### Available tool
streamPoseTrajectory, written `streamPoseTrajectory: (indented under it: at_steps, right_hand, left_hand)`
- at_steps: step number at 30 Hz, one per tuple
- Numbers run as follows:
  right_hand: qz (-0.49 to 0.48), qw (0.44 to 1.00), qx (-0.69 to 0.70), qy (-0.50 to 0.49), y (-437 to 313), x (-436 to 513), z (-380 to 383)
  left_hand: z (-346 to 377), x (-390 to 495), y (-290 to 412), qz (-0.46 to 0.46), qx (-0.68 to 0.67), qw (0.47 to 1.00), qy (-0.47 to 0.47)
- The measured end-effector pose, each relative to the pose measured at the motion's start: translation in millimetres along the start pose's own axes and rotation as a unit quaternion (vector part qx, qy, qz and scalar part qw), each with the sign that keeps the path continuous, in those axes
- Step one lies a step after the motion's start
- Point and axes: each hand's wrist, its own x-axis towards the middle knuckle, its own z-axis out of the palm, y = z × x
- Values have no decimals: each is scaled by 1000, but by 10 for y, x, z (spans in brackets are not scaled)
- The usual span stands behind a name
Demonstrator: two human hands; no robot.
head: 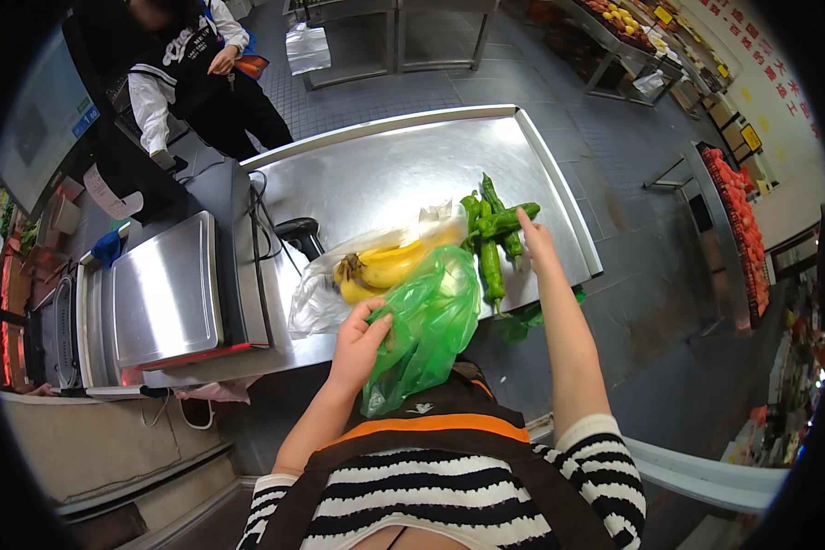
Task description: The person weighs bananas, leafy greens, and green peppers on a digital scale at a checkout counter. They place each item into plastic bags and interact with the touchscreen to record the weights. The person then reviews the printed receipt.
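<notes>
My left hand grips the edge of a green plastic bag, which hangs over the near edge of the steel counter; something pale shows through its upper part. My right hand touches the right end of a long green pepper that lies across several other green peppers on the counter. Whether its fingers close around that pepper cannot be told. Between my left hand and the peppers, yellow bananas lie in a clear plastic bag, partly behind the green bag.
A black handheld scanner with a cable lies left of the bananas. Further left stand a scale with a steel plate and a monitor. A raised rim edges the counter. A person stands beyond it at the upper left.
</notes>
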Motion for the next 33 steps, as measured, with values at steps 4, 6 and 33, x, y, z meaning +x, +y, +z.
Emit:
streamPoseTrajectory:
  at_steps: [4,6,33]
  right_hand:
    - [17,997,-69,19,584,1209,326]
    - [35,996,23,-77,373,1009,585]
    - [-525,754,-310,-246,543,-1089,425]
  left_hand:
    - [174,23,24,-48,-72,996,-12]
    - [162,-10,-6,-41,-108,993,39]
    - [294,-165,702,2,-420,906,-44]
